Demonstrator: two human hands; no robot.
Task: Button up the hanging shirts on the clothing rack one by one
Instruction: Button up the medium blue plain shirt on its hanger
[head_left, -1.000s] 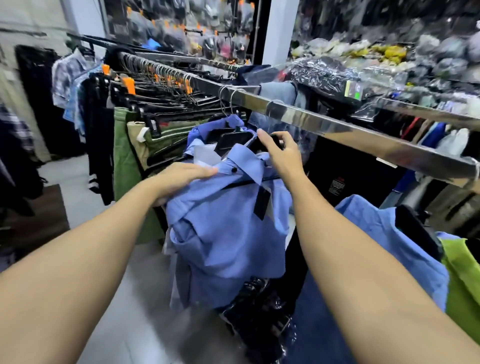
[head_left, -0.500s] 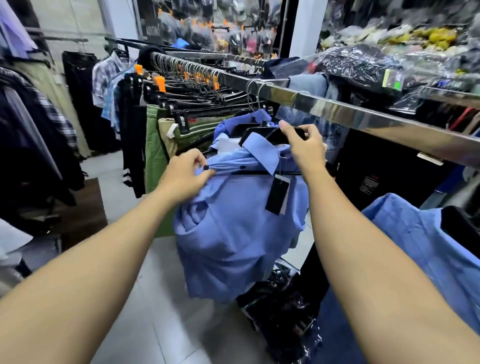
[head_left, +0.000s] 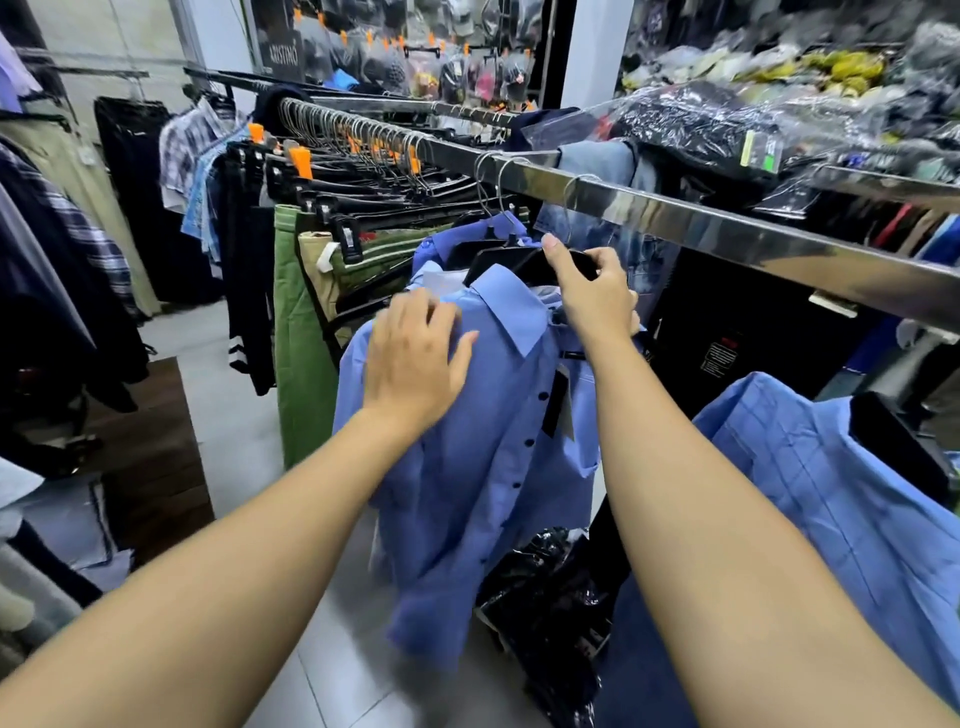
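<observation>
Blue shirt (head_left: 483, 467) on a black hanger (head_left: 519, 260) under the steel rail (head_left: 727, 228) of a clothing rack, handled with both hands
Left hand (head_left: 415, 364) lies flat with straight, spread fingers on the shirt's shoulder, just left of the collar (head_left: 514, 306); right hand (head_left: 592, 291) curls its fingers round the top of the hanger beside the collar, directly below the rail. Dark buttons (head_left: 530, 442) run down the placket, and a black tag (head_left: 558, 400) hangs just beside it. A second blue shirt (head_left: 831, 499) hangs at the right, apart from the first; green trousers (head_left: 301, 364) on clip hangers hang at the left, beyond the left hand
</observation>
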